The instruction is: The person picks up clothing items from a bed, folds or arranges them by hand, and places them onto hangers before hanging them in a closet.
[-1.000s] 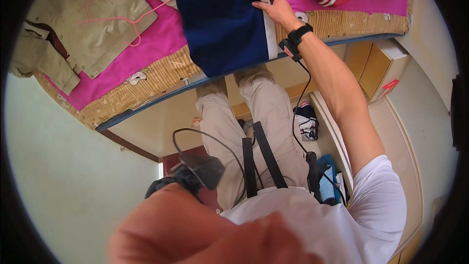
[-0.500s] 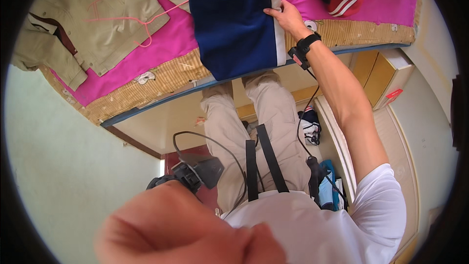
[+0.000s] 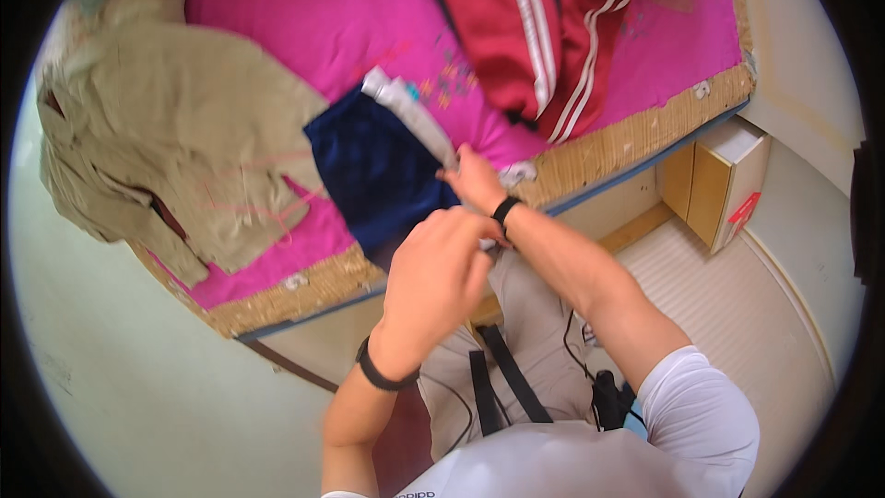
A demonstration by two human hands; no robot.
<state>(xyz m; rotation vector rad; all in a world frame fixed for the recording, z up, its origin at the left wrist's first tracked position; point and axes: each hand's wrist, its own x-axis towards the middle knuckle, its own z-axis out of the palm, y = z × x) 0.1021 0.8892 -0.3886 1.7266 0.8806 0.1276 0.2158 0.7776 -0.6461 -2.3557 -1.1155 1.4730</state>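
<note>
A navy garment with a white stripe along its side (image 3: 378,166) lies partly folded on the bed and hangs over its front edge. My right hand (image 3: 477,182) pinches the white-striped edge between thumb and fingers. In front of the garment is my left hand (image 3: 435,272), its fingers bent and reaching toward the right wrist. Blurred fingertips hide whether it grips the cloth; a bit of white shows beneath them. On the left side of the bed a khaki jacket (image 3: 184,129) is spread out, with a thin pink hanger (image 3: 267,212) lying on it.
Red trousers with white stripes (image 3: 525,28) lie on the magenta bed sheet (image 3: 277,9). The bed's straw-coloured mat edge (image 3: 636,138) and blue rim run across in front of my legs. At the right stands a wooden cabinet (image 3: 724,189) beside the wall.
My left hand has moved up from close to the camera to the navy garment. The garment now appears more bunched, and the view shows more of the bed. My right hand keeps its pinch.
</note>
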